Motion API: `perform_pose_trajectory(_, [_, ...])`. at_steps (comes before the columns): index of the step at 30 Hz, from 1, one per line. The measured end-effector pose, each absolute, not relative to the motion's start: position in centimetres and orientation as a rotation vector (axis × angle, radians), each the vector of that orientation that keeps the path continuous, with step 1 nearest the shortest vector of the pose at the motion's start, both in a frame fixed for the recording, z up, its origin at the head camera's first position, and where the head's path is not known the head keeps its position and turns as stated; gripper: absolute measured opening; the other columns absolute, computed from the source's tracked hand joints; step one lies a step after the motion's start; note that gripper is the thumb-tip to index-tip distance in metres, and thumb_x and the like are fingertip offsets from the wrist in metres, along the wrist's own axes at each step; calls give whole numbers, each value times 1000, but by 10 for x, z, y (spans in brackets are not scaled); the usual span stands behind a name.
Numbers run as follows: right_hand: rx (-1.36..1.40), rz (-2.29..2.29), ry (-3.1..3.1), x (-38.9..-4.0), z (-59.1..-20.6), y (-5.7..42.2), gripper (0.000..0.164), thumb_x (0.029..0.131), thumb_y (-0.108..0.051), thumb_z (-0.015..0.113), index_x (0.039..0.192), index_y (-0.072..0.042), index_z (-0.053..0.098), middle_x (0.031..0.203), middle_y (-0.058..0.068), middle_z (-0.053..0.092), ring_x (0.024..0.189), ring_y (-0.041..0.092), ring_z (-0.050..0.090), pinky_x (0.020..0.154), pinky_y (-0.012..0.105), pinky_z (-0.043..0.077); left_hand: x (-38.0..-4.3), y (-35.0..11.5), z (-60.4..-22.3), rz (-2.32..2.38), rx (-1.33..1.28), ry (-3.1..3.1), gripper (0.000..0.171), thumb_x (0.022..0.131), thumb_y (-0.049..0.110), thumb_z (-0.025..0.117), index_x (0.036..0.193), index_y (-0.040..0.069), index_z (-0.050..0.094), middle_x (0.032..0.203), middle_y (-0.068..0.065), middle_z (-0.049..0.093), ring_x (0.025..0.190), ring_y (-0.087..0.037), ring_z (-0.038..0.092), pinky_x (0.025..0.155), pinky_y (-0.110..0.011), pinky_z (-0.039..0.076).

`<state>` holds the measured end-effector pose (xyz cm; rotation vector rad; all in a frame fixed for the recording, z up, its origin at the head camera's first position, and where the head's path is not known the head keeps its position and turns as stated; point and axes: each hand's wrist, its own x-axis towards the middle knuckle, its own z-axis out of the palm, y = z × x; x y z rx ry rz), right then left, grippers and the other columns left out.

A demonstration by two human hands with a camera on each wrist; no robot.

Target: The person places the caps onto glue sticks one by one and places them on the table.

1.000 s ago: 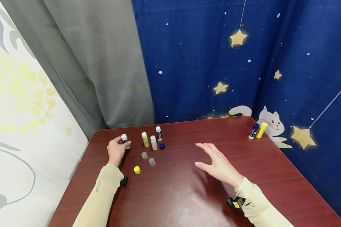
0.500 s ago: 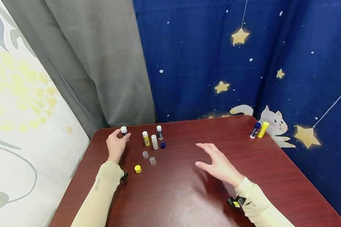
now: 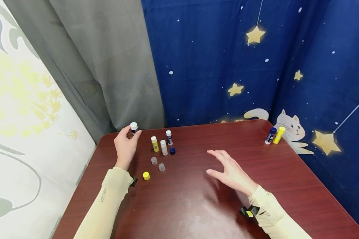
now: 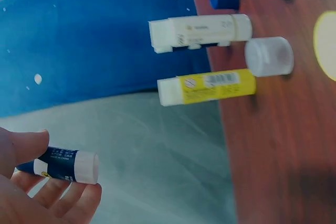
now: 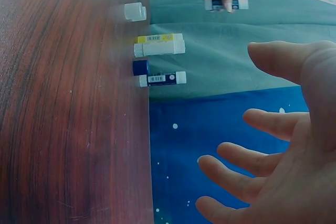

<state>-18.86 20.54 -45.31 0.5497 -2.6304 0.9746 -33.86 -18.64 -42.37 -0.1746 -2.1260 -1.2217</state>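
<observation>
While the left hand (image 3: 126, 147) holds a navy glue stick (image 3: 134, 127) up off the counter (image 3: 191, 199), close to the far left corner, its thumb and fingers close round the barrel from opposite sides, leaving both white ends exposed. The stick's long axis runs nearly upright, one white end pointing up and the other down. To its right, towards the far edge, a white-topped yellow stick (image 3: 155, 145), a white stick (image 3: 164, 148) and a second navy stick (image 3: 169, 138) stand upright, with a small blue cap (image 3: 172, 151) just beside the last two. Nearer the front sit two clear caps (image 3: 162, 167) and a yellow cap (image 3: 146, 176). Over the counter's right half, the right hand (image 3: 231, 172) hangs with its fingers spread and thumb well apart, holding nothing. Near the far right corner, a blue-capped stick (image 3: 270, 136) and a bright yellow stick (image 3: 279, 135) stand side by side.
</observation>
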Motion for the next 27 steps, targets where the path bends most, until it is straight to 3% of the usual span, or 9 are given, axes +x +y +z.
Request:
perform_pose_trajectory(10, [552,983,-2619,-189,-452,206,67,88,-44,77,147,-30,49,140,1,51,130,22,50,103,50,44,-316,-164,-401,-1212,-340,-2097,33,88,24,81,119,16,74,100,-1,68,89,-15,68,81,-39,57])
perform_pose_trajectory(16, [562,985,-2626,-188,-451,207,67,88,-46,76,148,-31,49,140,1,51,130,22,50,104,49,43,-300,-148,-392,-1188,-410,-2153,30,88,23,81,117,17,75,93,1,65,80,-14,59,72,-32,50])
perform_pose_trajectory(22, [568,994,-2624,-186,-450,209,67,88,-45,77,148,-31,49,140,3,51,129,22,50,103,50,44,-284,-133,-389,-1147,-507,-2181,32,87,23,81,118,19,75,96,4,67,82,-14,63,72,-29,52])
perform_pose_trajectory(27, [584,991,-2603,-184,-448,210,67,88,-42,78,147,-29,49,140,3,52,129,23,50,103,50,44,-270,-120,-391,-1101,-570,-2193,35,85,22,84,119,22,75,92,8,68,76,-9,60,65,-24,49])
